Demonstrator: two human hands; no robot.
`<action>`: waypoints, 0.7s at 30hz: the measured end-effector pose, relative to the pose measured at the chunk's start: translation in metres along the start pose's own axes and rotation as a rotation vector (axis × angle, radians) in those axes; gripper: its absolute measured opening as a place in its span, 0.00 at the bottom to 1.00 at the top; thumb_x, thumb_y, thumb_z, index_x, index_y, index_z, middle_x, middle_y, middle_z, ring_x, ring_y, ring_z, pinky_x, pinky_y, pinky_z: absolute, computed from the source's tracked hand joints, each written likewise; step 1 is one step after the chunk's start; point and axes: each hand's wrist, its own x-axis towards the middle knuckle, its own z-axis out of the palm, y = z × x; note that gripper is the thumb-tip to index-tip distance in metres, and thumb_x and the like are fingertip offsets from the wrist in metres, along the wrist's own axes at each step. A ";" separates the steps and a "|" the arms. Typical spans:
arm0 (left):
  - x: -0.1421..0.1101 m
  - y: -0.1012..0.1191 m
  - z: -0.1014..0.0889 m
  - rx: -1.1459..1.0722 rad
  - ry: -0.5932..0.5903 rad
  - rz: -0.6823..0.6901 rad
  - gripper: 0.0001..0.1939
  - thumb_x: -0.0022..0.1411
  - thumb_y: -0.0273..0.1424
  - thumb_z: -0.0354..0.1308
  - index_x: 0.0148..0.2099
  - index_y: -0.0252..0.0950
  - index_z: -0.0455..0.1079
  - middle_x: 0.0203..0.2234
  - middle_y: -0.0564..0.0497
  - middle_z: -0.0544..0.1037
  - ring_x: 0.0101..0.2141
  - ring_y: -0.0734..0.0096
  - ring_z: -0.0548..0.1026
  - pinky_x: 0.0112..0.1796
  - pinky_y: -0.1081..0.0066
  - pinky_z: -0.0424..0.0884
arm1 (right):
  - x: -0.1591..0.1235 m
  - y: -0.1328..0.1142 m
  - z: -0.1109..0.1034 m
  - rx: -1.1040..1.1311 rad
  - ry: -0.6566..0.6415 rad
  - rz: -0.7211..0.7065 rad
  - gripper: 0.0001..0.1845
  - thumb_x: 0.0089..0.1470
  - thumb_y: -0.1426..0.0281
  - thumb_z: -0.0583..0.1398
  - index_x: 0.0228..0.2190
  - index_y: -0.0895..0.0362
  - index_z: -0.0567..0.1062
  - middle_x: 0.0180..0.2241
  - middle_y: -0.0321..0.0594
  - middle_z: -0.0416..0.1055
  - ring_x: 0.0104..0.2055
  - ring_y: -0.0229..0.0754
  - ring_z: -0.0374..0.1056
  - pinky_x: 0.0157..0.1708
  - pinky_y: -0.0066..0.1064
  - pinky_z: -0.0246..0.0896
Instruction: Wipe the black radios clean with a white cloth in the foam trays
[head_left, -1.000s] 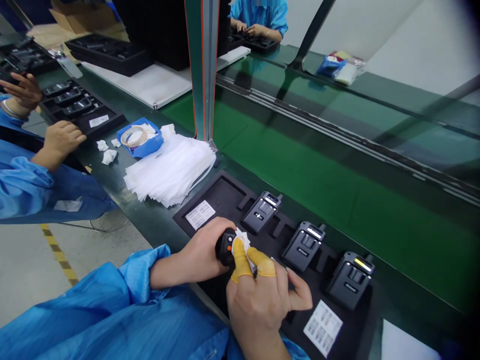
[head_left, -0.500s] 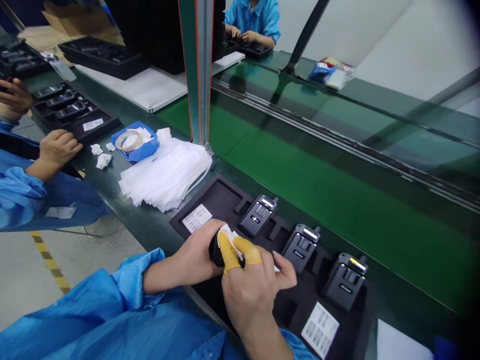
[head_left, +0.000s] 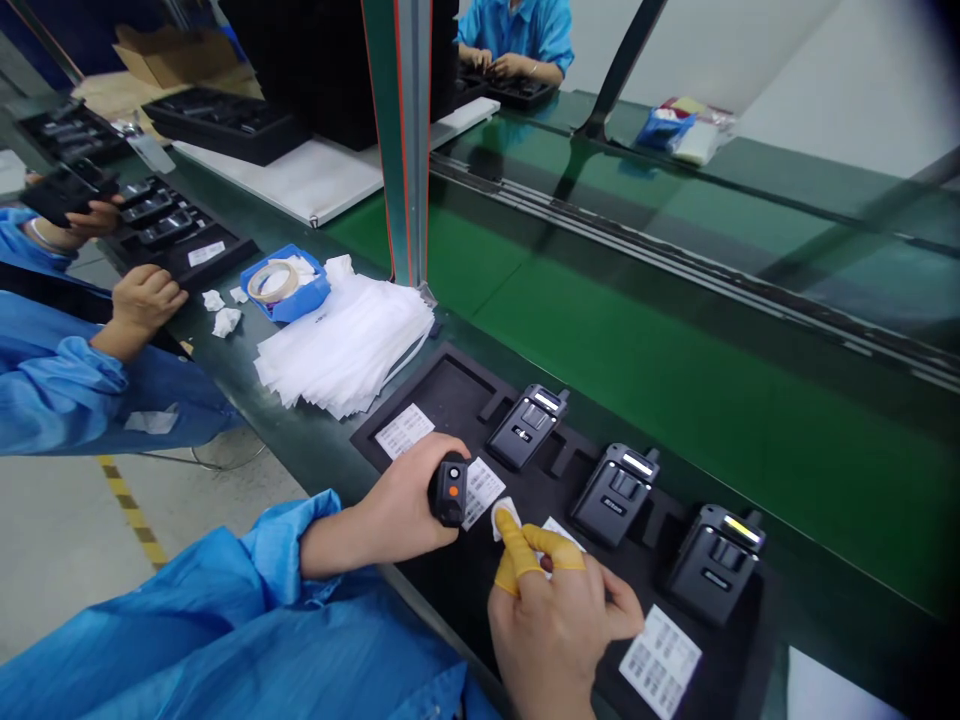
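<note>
My left hand [head_left: 401,505] is wrapped round a black handheld device [head_left: 448,488], its narrow end with an orange button and a pale button turned up. To its right, my right hand [head_left: 555,600] wears yellow finger cots and pinches a small white wipe [head_left: 504,515], apart from the device. Both hands are over a black foam tray [head_left: 442,385]. In the tray lie a left device [head_left: 525,428], a middle device [head_left: 615,497] and a right device [head_left: 716,568], each with a small window at the top. White label sheets [head_left: 660,660] lie along the tray's near side.
A fanned stack of white sheets or bags [head_left: 345,345] lies left of the tray, by a blue bin [head_left: 304,300] holding a tape roll. A metal post [head_left: 409,150] rises behind. Beyond runs a green belt [head_left: 600,330]. A co-worker's hand [head_left: 146,300] rests at left; another person works at the back.
My right hand with the wipe has moved away from the device, to the right. The device's buttoned end now shows in my left hand. The co-worker at left has lifted a dark object.
</note>
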 end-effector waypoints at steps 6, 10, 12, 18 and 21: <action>0.001 0.006 0.001 0.032 -0.010 -0.021 0.28 0.38 0.19 0.54 0.46 0.38 0.60 0.44 0.48 0.70 0.45 0.62 0.71 0.47 0.63 0.68 | -0.044 0.038 0.004 -0.036 -0.002 -0.147 0.08 0.42 0.77 0.54 0.16 0.55 0.64 0.29 0.37 0.66 0.31 0.38 0.59 0.39 0.40 0.46; 0.003 0.008 0.002 0.079 -0.019 -0.019 0.29 0.37 0.18 0.54 0.46 0.38 0.60 0.44 0.48 0.71 0.44 0.62 0.71 0.47 0.63 0.68 | -0.067 0.057 0.010 -0.051 0.020 -0.170 0.06 0.39 0.77 0.54 0.19 0.54 0.67 0.29 0.37 0.65 0.31 0.39 0.59 0.38 0.38 0.47; 0.003 0.008 0.003 0.107 -0.027 -0.015 0.29 0.38 0.18 0.54 0.46 0.38 0.60 0.44 0.48 0.71 0.45 0.62 0.71 0.47 0.63 0.67 | -0.073 0.062 0.009 -0.054 0.005 -0.170 0.07 0.39 0.77 0.54 0.20 0.53 0.68 0.29 0.37 0.65 0.32 0.40 0.59 0.38 0.38 0.47; 0.000 0.013 0.010 0.140 -0.022 0.012 0.28 0.39 0.19 0.54 0.47 0.38 0.60 0.45 0.47 0.70 0.46 0.62 0.71 0.47 0.64 0.67 | -0.083 0.071 -0.002 -0.064 -0.008 -0.107 0.07 0.45 0.75 0.54 0.25 0.55 0.71 0.32 0.41 0.66 0.33 0.41 0.59 0.38 0.38 0.47; 0.002 0.017 0.006 0.161 -0.036 -0.036 0.28 0.39 0.19 0.54 0.47 0.38 0.60 0.44 0.48 0.70 0.44 0.63 0.71 0.46 0.65 0.67 | -0.088 0.076 0.000 -0.048 0.000 -0.097 0.08 0.45 0.76 0.53 0.26 0.55 0.72 0.33 0.41 0.67 0.33 0.41 0.60 0.39 0.38 0.47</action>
